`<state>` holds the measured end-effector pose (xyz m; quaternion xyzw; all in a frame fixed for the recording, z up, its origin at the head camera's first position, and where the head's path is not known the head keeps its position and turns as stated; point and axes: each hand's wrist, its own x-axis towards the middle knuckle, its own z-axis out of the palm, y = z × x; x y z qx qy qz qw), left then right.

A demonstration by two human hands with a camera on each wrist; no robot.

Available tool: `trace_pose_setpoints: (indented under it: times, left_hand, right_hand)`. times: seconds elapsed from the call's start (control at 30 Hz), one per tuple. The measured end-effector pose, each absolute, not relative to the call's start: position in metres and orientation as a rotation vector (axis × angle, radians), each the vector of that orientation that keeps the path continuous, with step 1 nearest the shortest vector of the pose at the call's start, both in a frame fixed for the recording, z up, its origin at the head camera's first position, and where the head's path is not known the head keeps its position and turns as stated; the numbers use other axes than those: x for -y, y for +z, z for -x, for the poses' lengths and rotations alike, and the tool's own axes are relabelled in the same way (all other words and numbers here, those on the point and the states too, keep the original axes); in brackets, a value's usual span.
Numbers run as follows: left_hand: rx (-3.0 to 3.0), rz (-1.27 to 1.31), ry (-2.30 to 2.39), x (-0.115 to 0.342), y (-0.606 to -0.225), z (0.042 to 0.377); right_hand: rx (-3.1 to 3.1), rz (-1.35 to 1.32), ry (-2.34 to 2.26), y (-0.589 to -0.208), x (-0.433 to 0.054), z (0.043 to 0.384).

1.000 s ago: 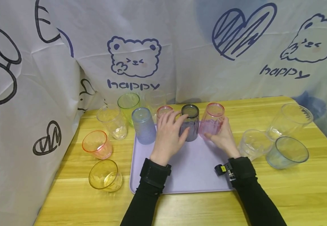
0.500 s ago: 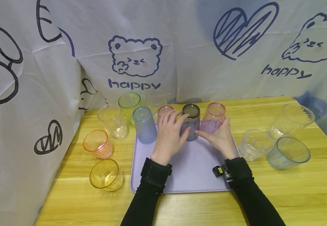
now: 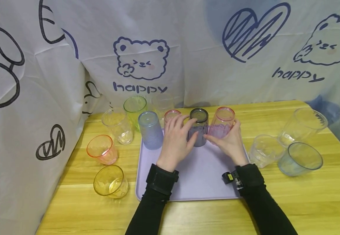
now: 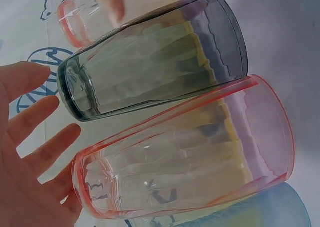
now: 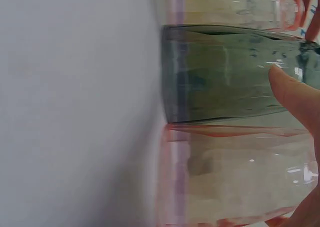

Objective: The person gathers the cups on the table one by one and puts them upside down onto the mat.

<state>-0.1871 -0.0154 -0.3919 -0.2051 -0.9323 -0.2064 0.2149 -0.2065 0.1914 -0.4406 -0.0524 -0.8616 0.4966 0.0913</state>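
Note:
A row of upside-down tumblers stands along the back of a lilac tray: a blue tumbler, a red-rimmed tumbler, a dark grey tumbler and a pink tumbler. My left hand, fingers spread, is in front of the red-rimmed tumbler and partly hides it. In the left wrist view those fingers are near the bases, apart from the dark grey one. My right hand is beside the pink tumbler, its thumb stretched straight across to the dark grey one. Its other fingers are mostly hidden behind the pink tumbler.
Left of the tray stand a yellow glass, an orange-rimmed glass, a clear glass and a green glass. On the right are clear glasses and a blue-grey glass. A printed cloth hangs behind.
My right thumb has moved left, from the pink tumbler to the front of the dark grey tumbler. The left hand and the tumblers show hardly any movement.

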Motion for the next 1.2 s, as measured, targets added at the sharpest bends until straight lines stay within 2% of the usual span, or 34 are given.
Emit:
trace_pose_setpoints:
  times: [0.7, 1.0, 1.2]
  left_hand:
    - [2.472, 0.477, -0.796, 0.031, -0.377, 0.181]
    - [2.52, 0.438, -0.701, 0.057, -0.356, 0.159]
    - [2.612, 0.41, -0.539, 0.081, -0.338, 0.144]
  right_hand:
    - [2.164, -0.03, 1.307, -0.391, -0.179, 0.18]
    - [1.921, -0.299, 1.576, -0.383, -0.145, 0.166]
    - [1.959, -0.36, 1.888, -0.376, -0.121, 0.16]
